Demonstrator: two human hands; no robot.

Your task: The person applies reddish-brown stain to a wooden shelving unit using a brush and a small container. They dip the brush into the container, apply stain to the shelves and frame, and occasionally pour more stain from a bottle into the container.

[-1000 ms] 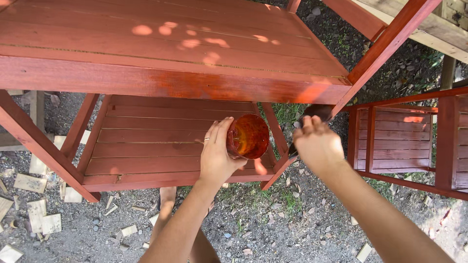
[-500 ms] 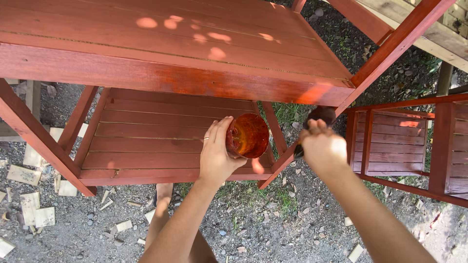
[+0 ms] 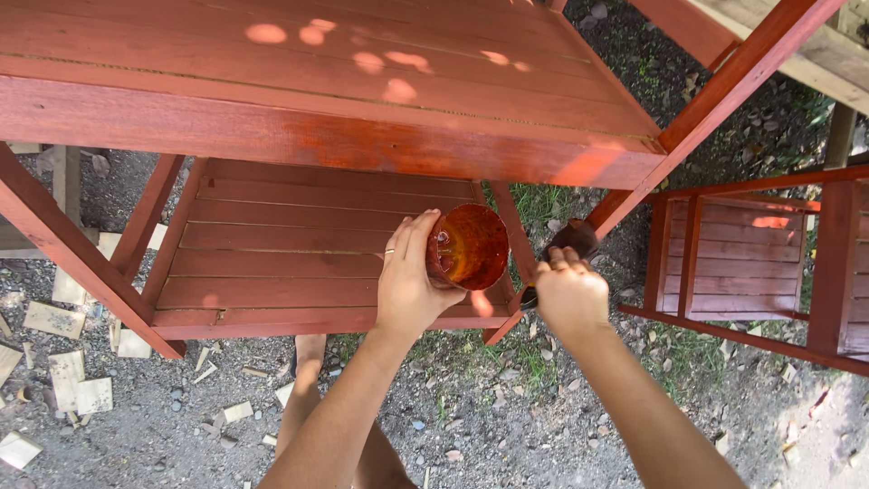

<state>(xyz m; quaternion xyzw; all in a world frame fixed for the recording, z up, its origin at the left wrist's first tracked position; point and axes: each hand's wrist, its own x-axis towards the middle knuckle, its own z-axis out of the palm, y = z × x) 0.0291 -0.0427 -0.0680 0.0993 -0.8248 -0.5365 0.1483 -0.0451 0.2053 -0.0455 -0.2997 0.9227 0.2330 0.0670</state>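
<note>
My left hand (image 3: 409,276) grips a small round container (image 3: 468,246) with red-brown stain inside, held tilted in front of the lower shelf (image 3: 272,263). My right hand (image 3: 568,292) is closed around the handle of a paintbrush (image 3: 574,240), whose dark head touches the slanted leg (image 3: 625,204) of the red-stained wooden shelf unit. The top shelf (image 3: 317,81) spreads above both hands, freshly red and dappled with sun.
A second red-stained slatted frame (image 3: 751,254) stands at the right. Pale wood offcuts (image 3: 72,380) lie on the gravel at the left. Grass and stones cover the ground below. My leg and foot (image 3: 308,362) show under the shelf edge.
My right hand has shifted from beside the container to the right and up, bringing the brush against the slanted leg. The left hand and container have stayed almost still.
</note>
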